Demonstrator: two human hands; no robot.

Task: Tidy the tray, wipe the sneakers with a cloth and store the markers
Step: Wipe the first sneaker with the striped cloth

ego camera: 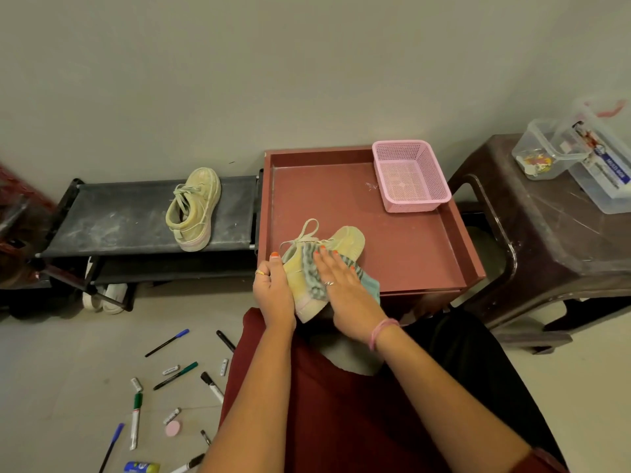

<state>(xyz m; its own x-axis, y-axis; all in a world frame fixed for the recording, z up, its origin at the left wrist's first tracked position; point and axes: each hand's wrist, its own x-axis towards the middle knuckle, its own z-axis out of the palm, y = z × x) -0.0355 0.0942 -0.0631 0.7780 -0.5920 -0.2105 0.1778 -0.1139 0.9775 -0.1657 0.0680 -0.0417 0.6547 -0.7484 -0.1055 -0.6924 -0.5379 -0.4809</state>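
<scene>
A pale yellow canvas sneaker with cream laces lies on its side at the near left corner of the shallow reddish-brown square tray, its heel end overhanging the tray's near edge toward the person's lap. The left hand cups the sneaker's heel side — fingers curled round its left flank, thumb tip up by the laces. The right hand lies flat on top, fingers straight and close together, pressing a striped teal-and-white cloth onto the shoe's upper; the cloth shows between the two hands and spills out to the right of the palm, so the fingertips (painted orange) point toward the toe and stop short of it.

In the tray's far right corner sits a pink plastic mesh basket. The second pale yellow sneaker rests on its side on the black fabric-topped shoe rack, just left of the tray and well apart from both hands.

Pens and markers lie scattered on the floor at lower left — blue, green and black caps among them. To the right stands a dark brown plastic stool bearing clear plastic boxes.
</scene>
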